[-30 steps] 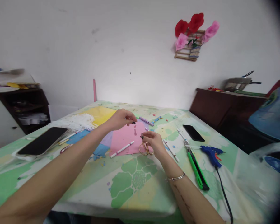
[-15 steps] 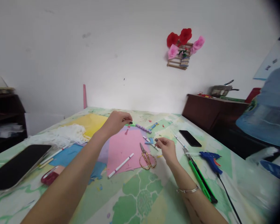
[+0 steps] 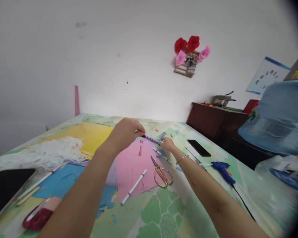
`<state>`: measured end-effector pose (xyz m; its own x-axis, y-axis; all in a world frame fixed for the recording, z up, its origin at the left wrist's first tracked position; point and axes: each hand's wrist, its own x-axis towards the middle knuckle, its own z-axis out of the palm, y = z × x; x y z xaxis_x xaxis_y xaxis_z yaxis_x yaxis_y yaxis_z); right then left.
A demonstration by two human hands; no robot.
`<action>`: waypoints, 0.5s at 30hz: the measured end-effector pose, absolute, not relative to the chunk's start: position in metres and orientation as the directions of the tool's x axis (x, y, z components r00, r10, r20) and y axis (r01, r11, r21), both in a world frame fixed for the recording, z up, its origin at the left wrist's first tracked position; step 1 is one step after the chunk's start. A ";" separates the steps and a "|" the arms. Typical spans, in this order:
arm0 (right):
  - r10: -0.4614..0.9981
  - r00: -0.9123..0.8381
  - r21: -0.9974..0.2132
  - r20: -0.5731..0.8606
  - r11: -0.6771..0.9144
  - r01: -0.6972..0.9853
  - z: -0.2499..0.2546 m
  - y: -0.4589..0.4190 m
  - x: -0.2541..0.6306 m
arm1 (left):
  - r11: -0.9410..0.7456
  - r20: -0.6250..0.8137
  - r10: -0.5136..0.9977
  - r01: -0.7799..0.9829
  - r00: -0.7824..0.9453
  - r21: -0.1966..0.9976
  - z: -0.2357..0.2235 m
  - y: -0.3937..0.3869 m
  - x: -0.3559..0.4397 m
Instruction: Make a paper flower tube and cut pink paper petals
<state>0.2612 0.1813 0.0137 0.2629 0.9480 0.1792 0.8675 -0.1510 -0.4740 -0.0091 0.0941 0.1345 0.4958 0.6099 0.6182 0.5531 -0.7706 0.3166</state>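
Note:
My left hand is closed in a pinch above the far edge of a pink paper sheet, its fingertips at the left end of a purple dotted stick; what it pinches I cannot make out. My right hand reaches forward and rests closed at the right end of that purple stick, beside a small blue dotted stick. Gold scissors lie on the pink sheet's right edge, behind my right wrist. A white marker lies on the pink sheet near its front.
Yellow paper, white string and blue paper lie to the left, with a black tablet at the left edge. A black phone, blue glue gun and water jug are to the right.
My right hand moved forward from beside the scissors to the purple stick. My left hand stayed at the pink sheet's far edge. The view shifted forward and right.

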 end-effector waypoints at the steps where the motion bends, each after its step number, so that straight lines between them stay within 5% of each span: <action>1: 0.956 0.249 -0.438 0.157 -0.158 0.885 0.011 0.186 0.259 | -0.776 0.619 0.606 0.543 0.500 0.321 0.135 0.094 -0.011; 7: 0.965 0.216 -0.364 0.150 -0.149 0.920 -0.001 0.194 0.249 | -0.788 0.607 0.594 0.535 0.528 0.305 0.138 0.093 -0.015; 15: 0.904 0.238 -0.580 0.356 0.013 0.815 0.027 0.178 0.237 | -0.805 0.615 0.582 0.483 0.532 0.344 0.136 0.095 -0.021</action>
<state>0.2365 0.1779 0.0274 0.2381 0.9038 0.3557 0.8147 0.0135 -0.5797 -0.0205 0.0953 0.1357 0.5315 0.5820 0.6155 0.4834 -0.8051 0.3438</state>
